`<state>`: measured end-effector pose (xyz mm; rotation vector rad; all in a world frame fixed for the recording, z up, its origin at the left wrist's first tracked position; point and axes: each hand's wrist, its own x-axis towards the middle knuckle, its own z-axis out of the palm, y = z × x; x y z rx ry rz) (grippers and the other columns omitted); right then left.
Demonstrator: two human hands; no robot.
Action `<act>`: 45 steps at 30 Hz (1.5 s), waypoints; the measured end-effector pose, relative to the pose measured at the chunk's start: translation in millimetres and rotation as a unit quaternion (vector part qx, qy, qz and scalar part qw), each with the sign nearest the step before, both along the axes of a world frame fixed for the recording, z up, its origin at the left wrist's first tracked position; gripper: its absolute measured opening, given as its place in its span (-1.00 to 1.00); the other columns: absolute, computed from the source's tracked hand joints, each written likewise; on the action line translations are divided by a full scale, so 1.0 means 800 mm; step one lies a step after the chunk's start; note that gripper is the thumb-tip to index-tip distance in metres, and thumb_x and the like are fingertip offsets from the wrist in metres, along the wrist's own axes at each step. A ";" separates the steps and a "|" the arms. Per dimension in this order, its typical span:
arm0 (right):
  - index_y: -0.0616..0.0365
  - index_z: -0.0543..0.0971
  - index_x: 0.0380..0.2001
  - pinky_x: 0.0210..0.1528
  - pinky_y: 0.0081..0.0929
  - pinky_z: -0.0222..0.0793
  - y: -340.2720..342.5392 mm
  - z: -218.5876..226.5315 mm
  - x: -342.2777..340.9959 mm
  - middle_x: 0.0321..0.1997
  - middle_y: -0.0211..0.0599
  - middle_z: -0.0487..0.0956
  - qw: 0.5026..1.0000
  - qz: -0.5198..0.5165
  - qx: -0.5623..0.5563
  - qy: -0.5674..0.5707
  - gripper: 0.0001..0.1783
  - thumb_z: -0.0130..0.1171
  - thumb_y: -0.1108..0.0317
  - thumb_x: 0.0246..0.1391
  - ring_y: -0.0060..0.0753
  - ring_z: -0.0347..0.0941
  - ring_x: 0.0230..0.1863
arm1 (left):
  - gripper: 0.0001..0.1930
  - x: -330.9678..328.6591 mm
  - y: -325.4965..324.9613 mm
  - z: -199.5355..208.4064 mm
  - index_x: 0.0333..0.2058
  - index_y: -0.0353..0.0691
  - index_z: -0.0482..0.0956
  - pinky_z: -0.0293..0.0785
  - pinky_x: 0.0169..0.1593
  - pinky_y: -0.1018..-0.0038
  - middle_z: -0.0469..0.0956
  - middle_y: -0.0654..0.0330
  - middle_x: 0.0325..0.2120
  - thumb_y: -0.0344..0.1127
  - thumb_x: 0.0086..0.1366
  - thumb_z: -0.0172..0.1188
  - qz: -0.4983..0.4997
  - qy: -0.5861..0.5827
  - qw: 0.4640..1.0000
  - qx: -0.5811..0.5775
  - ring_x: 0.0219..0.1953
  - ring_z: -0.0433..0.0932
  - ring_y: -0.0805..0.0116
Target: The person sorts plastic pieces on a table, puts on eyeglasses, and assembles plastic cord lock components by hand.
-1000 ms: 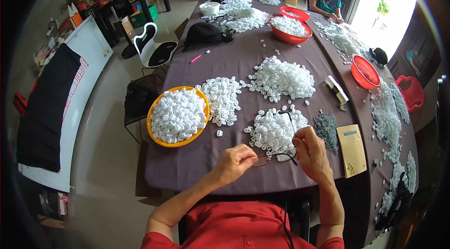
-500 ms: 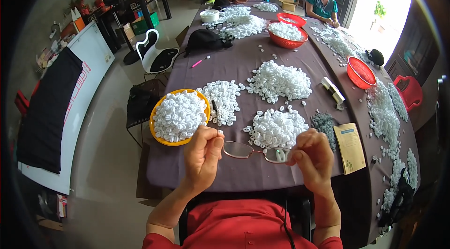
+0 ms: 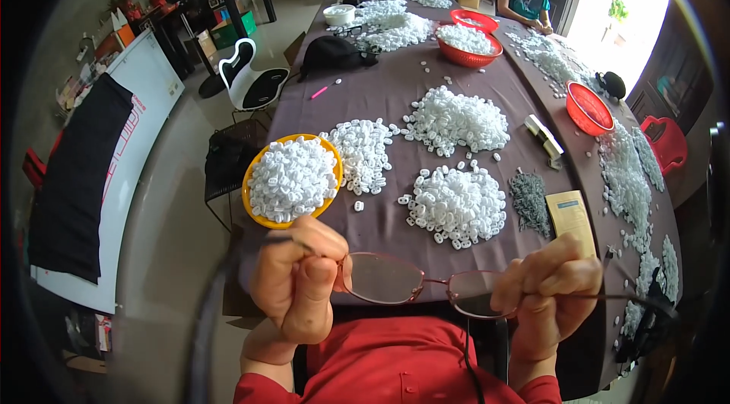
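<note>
Table (image 3: pixel 372 248), draped in dull purple-brown cloth, spreads away in front of the seated person, with a white chair (image 3: pixel 262 86) with a black seat standing off its left side. On the cloth lie a broad rear heap (image 3: pixel 456 121) of small white oval pieces, seemingly plastic, and a somewhat smaller near heap (image 3: pixel 456 205); left of them, a yellow basin (image 3: pixel 254 207) is filled with the same kind. A tan booklet (image 3: pixel 572 225) lies beside a gray pile (image 3: pixel 530 202), whose material is too fine to tell. The red-framed eyeglasses (image 3: pixel 436 281) are held up in the air between both hands, over the table's near edge, with their dark temples spread toward the wearer. The left hand (image 3: pixel 296 282) pinches the frame's left end between thumb and bent fingers; the right hand (image 3: pixel 559 282) grips the other end, its fingertips overlapping the outer part of that lens, though whether they press on the glass I cannot tell. Good handling here probably means a light, even hold at both hinges, neither side twisted against the other, the bridge level, and skin on metal rather than lens, since smudges would blur such small work. One lone piece (image 3: pixel 359 206) sits near the basin.
</note>
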<state>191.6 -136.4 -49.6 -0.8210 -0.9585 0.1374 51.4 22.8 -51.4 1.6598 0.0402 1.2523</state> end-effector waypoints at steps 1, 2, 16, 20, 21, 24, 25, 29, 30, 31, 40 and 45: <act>0.18 0.23 -0.45 -0.75 -0.61 0.25 0.004 -0.007 0.006 -0.51 -0.33 0.19 0.998 -0.009 -0.008 -0.056 -0.67 0.24 0.41 0.01 -0.60 0.15 -0.76 | -0.81 0.001 0.005 -0.009 -0.27 -0.35 0.30 0.29 -0.57 0.63 0.37 0.13 -0.54 -0.30 0.37 -0.08 -0.037 -0.024 0.999 0.024 -0.64 0.32 0.52; 0.18 0.23 -0.47 -0.74 -0.58 0.28 0.003 -0.008 0.003 -0.52 -0.33 0.21 0.999 0.004 -0.012 -0.039 -0.66 0.26 0.40 0.00 -0.58 0.18 -0.75 | -0.79 0.000 0.000 -0.013 -0.32 -0.36 0.34 0.31 -0.58 0.61 0.37 0.12 -0.55 -0.28 0.36 -0.06 -0.028 -0.022 0.999 -0.012 -0.65 0.35 0.50; 0.15 0.18 -0.55 -0.83 -0.61 0.24 0.013 -0.005 0.003 -0.49 -0.30 0.18 0.993 0.062 0.072 -0.068 -0.69 -0.02 0.79 -0.09 -0.59 0.03 -0.76 | -0.81 -0.005 -0.010 -0.025 -0.42 -0.39 0.39 0.45 -0.57 0.46 0.34 0.06 -0.45 -0.36 0.25 0.14 -0.118 -0.103 0.981 -0.110 -0.64 0.40 0.35; 0.16 0.19 -0.55 -0.79 -0.60 0.35 0.010 -0.012 0.017 -0.48 -0.29 0.19 0.983 0.113 0.089 -0.115 -0.62 0.04 0.88 -0.20 -0.54 0.11 -0.76 | -0.84 -0.010 -0.013 -0.027 -0.41 -0.40 0.39 0.44 -0.58 0.45 0.32 0.05 -0.43 -0.46 0.18 0.20 -0.108 -0.112 0.987 -0.035 -0.65 0.36 0.36; 0.16 0.20 -0.57 -0.80 -0.60 0.34 0.012 -0.012 0.018 -0.48 -0.29 0.19 0.979 0.145 0.103 -0.100 -0.62 0.06 0.88 -0.20 -0.53 0.13 -0.77 | -0.84 -0.009 -0.013 -0.030 -0.41 -0.40 0.39 0.44 -0.58 0.45 0.32 0.05 -0.43 -0.46 0.18 0.20 -0.108 -0.113 0.987 -0.035 -0.65 0.36 0.36; 0.15 0.22 -0.64 -0.82 -0.61 0.32 0.005 0.003 0.002 -0.49 -0.29 0.22 0.988 0.091 0.090 -0.090 -0.60 0.17 0.84 -0.23 -0.51 0.15 -0.80 | -0.81 -0.004 -0.017 -0.036 -0.42 -0.44 0.38 0.45 -0.59 0.44 0.30 0.06 -0.46 -0.42 0.22 0.17 -0.139 -0.198 0.970 -0.019 -0.65 0.37 0.35; 0.15 0.23 -0.66 -0.83 -0.62 0.31 0.003 0.005 0.000 -0.50 -0.30 0.23 0.988 0.086 0.087 -0.094 -0.59 0.20 0.83 -0.25 -0.50 0.15 -0.80 | -0.83 -0.001 -0.025 -0.033 -0.48 -0.44 0.39 0.44 -0.60 0.49 0.37 0.03 -0.45 -0.47 0.19 0.17 -0.121 -0.245 0.961 -0.038 -0.64 0.40 0.32; 0.14 0.22 -0.72 -0.82 -0.59 0.20 -0.013 -0.008 -0.003 -0.51 -0.27 0.27 0.985 0.071 0.126 -0.090 -0.59 0.22 0.81 -0.30 -0.48 0.18 -0.80 | -0.74 -0.004 -0.036 -0.028 -0.46 -0.16 0.13 0.39 -0.77 0.52 0.21 0.18 -0.54 -0.27 0.32 0.01 -0.059 -0.169 0.984 -0.003 -0.76 0.36 0.33; 0.11 0.23 -0.73 -0.79 -0.62 0.12 -0.012 -0.001 -0.005 -0.51 -0.28 0.28 0.982 0.108 0.133 -0.077 -0.63 0.15 0.76 -0.18 -0.47 0.18 -0.77 | -0.75 -0.005 -0.038 -0.028 -0.46 -0.18 0.14 0.40 -0.77 0.50 0.21 0.17 -0.52 -0.29 0.33 0.00 -0.078 -0.189 0.979 0.004 -0.75 0.38 0.30; 0.11 0.23 -0.73 -0.79 -0.62 0.12 -0.017 0.004 -0.006 -0.51 -0.28 0.28 0.983 0.106 0.131 -0.077 -0.63 0.15 0.76 -0.18 -0.47 0.18 -0.77 | -0.75 -0.006 -0.039 -0.029 -0.46 -0.18 0.14 0.40 -0.77 0.50 0.21 0.17 -0.52 -0.29 0.33 0.00 -0.080 -0.189 0.979 0.002 -0.75 0.38 0.30; 0.18 0.38 -0.38 -0.58 -0.50 0.36 -0.039 0.024 -0.005 -0.41 -0.29 0.35 0.986 0.118 0.056 -0.105 -0.91 0.07 0.43 0.06 -0.41 0.37 -0.57 | -0.84 -0.018 -0.032 -0.010 -0.33 -0.27 0.18 0.47 -0.70 0.29 0.27 0.06 -0.41 -0.45 0.28 0.01 -0.236 -0.166 0.957 -0.026 -0.63 0.51 0.05; -0.01 0.44 -0.33 -0.51 -0.45 0.06 -0.060 0.052 0.022 -0.58 -0.42 0.41 0.958 0.272 -0.091 -0.019 -0.79 0.16 0.19 0.01 -0.37 0.35 -0.54 | -0.69 -0.017 -0.034 0.005 -0.15 -0.26 0.36 0.57 -0.36 0.30 0.43 -0.18 -0.16 -0.12 0.31 -0.02 -0.273 -0.117 0.955 -0.013 -0.44 0.49 0.10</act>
